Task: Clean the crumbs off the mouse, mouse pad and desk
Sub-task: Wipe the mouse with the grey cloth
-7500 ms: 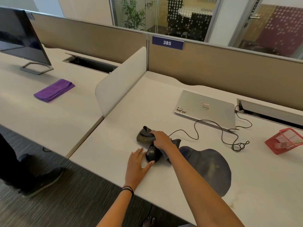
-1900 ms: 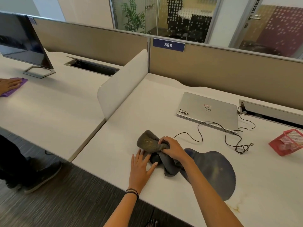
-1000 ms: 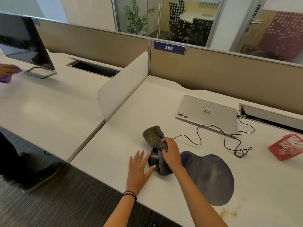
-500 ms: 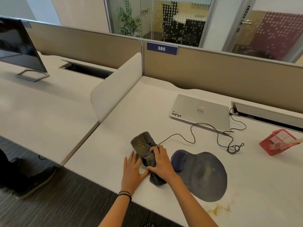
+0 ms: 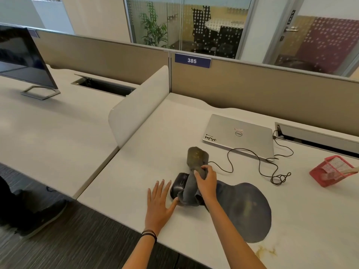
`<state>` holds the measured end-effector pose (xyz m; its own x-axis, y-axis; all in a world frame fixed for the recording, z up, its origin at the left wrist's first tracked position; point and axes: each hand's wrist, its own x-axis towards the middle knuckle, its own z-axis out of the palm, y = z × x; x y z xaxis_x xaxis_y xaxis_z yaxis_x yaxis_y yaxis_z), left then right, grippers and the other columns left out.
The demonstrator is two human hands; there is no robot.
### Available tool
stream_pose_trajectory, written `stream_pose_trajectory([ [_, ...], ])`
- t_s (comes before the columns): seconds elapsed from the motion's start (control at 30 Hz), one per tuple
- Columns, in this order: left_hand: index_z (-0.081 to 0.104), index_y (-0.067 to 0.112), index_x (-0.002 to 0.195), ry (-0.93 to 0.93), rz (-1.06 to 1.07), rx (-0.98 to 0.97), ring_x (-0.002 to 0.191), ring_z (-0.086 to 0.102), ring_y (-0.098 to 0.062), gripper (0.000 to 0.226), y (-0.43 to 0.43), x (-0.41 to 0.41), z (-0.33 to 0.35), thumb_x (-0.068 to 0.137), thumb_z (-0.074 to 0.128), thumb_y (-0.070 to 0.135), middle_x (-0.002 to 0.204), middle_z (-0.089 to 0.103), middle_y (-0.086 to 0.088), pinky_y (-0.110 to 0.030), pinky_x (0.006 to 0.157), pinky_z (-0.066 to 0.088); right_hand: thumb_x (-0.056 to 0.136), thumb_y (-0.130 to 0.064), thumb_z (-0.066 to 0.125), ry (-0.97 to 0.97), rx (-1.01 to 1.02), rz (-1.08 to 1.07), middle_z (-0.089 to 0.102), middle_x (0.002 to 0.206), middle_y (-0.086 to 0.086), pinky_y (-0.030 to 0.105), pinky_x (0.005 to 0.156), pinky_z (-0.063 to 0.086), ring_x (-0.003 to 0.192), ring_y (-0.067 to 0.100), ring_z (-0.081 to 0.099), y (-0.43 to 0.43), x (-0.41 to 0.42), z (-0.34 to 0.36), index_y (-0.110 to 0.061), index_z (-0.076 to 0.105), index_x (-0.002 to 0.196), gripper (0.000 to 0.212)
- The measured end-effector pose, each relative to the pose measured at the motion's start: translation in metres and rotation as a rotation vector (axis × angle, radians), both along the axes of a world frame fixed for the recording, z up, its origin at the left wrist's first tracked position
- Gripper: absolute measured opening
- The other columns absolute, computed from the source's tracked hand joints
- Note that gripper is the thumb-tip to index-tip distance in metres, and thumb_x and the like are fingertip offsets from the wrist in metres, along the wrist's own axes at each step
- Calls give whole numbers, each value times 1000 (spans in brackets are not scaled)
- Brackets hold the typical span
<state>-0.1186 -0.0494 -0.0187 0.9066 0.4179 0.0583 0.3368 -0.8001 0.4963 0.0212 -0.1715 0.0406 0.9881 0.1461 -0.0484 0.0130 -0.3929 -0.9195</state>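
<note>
The right hand (image 5: 206, 183) pinches a grey cloth (image 5: 196, 156) in its grip over the black mouse (image 5: 177, 184), at the left end of the mouse pad (image 5: 246, 208) on the worktop (image 5: 155, 152). The left hand (image 5: 158, 202) lies flat with straight fingers, bracing the mouse. This looks like the mouse-wiping step, and the pad probably needs sweeping next.

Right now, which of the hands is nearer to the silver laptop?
The right. The right hand grips the grey cloth on the mouse, directly in front of the laptop; the left hand lies flat on the desk, farther back toward the near edge.
</note>
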Motion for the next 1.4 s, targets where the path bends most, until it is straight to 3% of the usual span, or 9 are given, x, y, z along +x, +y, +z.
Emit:
stream_pose_trajectory([
  [0.1, 11, 37, 146, 5, 7, -2, 144, -11, -9, 62, -1, 1, 0, 94, 41, 52, 159, 10, 5, -37, 118, -13, 86, -18, 65, -35, -34, 206, 54, 118, 10, 22, 88, 40, 106, 20, 52, 8, 0, 4, -10, 55, 115, 32],
  [0.27, 30, 32, 144, -5, 59, -21, 148, 1, -15, 56, -1, 4, -2, 93, 40, 53, 158, 19, 6, -38, 119, -10, 85, -22, 64, -119, -284, 586, 56, 116, 4, 24, 90, 43, 107, 19, 53, 23, -5, 2, -18, 58, 111, 26],
  [0.37, 41, 30, 140, -27, 97, -52, 148, 4, -18, 54, -2, 10, 1, 92, 41, 56, 156, 24, 4, -41, 119, -9, 84, -25, 65, -160, -376, 585, 57, 112, 3, 28, 82, 45, 103, 19, 54, 28, -2, 3, -22, 61, 106, 23],
  [0.5, 45, 30, 136, -27, 89, -32, 148, 8, -17, 73, -3, 13, 1, 82, 21, 72, 154, 28, 5, -37, 119, -9, 83, -26, 64, -151, -430, 599, 60, 109, 3, 30, 79, 44, 101, 21, 56, 31, 6, 6, -23, 63, 102, 20],
  [0.63, 46, 31, 135, -46, 95, -32, 147, 12, -18, 57, -3, 14, -1, 88, 45, 62, 153, 32, 6, -41, 120, -2, 83, -21, 63, -114, -454, 573, 62, 111, 4, 30, 81, 44, 103, 22, 57, 36, 15, 8, -21, 66, 102, 19],
  [0.87, 46, 31, 136, -29, 86, -23, 147, 11, -16, 54, -2, 13, -1, 89, 49, 56, 152, 32, 6, -39, 120, -4, 88, -16, 56, -198, -557, 450, 60, 111, 6, 34, 80, 45, 104, 26, 55, 45, 21, 5, -18, 62, 106, 19],
  [1.0, 46, 31, 136, -46, 77, -34, 147, 12, -16, 54, -2, 13, -1, 89, 49, 56, 152, 33, 6, -38, 120, -3, 91, -18, 54, -218, -482, 389, 59, 111, 6, 35, 81, 46, 103, 25, 55, 40, 17, -1, -16, 61, 106, 17],
  [1.17, 52, 27, 132, -101, 92, -28, 146, 20, -20, 79, -4, 12, 2, 80, 23, 78, 149, 39, 2, -41, 119, 3, 87, -19, 61, -207, -378, 499, 61, 109, 4, 31, 84, 46, 101, 21, 55, 30, 15, 4, -17, 63, 103, 17],
  [1.4, 69, 14, 99, -79, 116, -36, 129, 43, -31, 34, -4, 11, 0, 84, 62, 44, 119, 62, -6, -47, 120, 14, 78, -22, 69, -163, -320, 746, 61, 98, -2, 27, 81, 47, 93, 14, 55, 20, -10, 11, -23, 68, 93, 15],
])
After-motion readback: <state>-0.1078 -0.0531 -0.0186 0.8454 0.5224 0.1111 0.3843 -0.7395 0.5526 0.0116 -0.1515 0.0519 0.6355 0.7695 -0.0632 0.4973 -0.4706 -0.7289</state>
